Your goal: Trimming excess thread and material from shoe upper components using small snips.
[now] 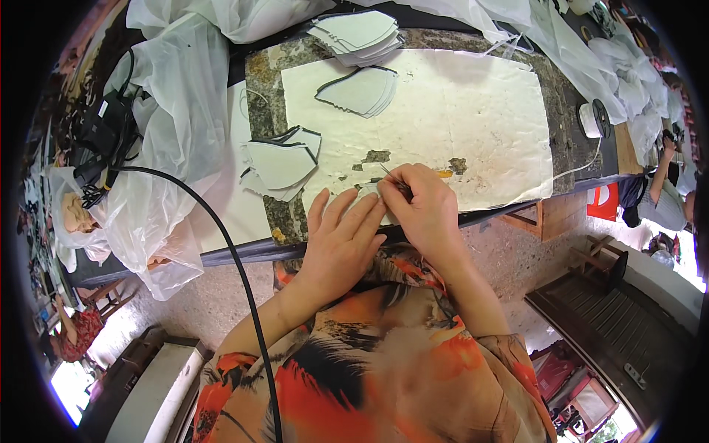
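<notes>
My left hand (341, 240) lies flat near the front edge of a worn white sheet (480, 111), its fingers stretched out. Close beside it, my right hand (422, 203) is closed in a pinch round a thin, pointed metal tool (387, 172), whose kind I cannot make out. A small, narrow dark strip (367, 183) shows at my left fingertips, partly hidden. Several pale, dark-edged cut pieces (358, 92) lie fanned on the sheet. More such pieces (281, 164) lie at its left edge, and a thicker stack (358, 38) sits at the far edge.
Behind my right hand lies a small yellow thing (444, 174). A white thread spool (591, 119) stands at the right, its thread trailing over the board (565, 148). Clear plastic bags (181, 96) and a black adapter (103, 133) crowd the left; a black cable (229, 244) crosses my left forearm.
</notes>
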### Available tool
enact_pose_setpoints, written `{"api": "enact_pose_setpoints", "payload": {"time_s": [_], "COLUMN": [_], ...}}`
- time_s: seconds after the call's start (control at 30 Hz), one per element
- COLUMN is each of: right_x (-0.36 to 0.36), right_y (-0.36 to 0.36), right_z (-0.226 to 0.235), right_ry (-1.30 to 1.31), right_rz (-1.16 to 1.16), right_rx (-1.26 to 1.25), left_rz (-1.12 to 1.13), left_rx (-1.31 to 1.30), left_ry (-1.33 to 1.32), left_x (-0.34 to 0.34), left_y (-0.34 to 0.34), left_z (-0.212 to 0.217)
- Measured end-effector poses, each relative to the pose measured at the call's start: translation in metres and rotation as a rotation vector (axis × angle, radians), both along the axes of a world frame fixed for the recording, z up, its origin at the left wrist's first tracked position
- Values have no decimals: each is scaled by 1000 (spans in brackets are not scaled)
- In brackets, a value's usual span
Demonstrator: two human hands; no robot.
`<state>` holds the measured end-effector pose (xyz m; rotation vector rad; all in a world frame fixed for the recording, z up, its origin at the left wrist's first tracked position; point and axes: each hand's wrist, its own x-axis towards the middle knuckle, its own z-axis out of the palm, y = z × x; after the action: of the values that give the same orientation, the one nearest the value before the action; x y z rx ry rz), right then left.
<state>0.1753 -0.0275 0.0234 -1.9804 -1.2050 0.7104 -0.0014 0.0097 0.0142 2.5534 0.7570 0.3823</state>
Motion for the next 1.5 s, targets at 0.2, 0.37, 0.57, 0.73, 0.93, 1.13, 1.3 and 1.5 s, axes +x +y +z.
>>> {"api": "enact_pose_setpoints", "payload": {"time_s": [0.2,0.37,0.57,0.73,0.93,1.13,1.3,1.5], "right_x": [-1,3,27,28,29,29,28,28], "right_y": [0,-2,-4,-5,-6,-3,-3,-4], "right_z": [1,6,22,14,12,11,7,8], "right_ry": [-24,-16,5,71,62,88,26,60], "right_rz": [-3,33,58,6,-18,-53,-59,-65], "right_rx": [-16,-1,-96,-99,-119,-129,-89,-110], "left_rz": [48,29,21,18,43,52,66,102], "left_rx": [-15,17,26,22,1,42,55,46], "left_ry": [-26,71,89,82,93,122,125,95], "left_x": [3,2,0,2,4,7,9,12], "left_y": [1,6,9,10,8,4,2,2], "left_z": [3,6,7,10,14,12,10,10]}}
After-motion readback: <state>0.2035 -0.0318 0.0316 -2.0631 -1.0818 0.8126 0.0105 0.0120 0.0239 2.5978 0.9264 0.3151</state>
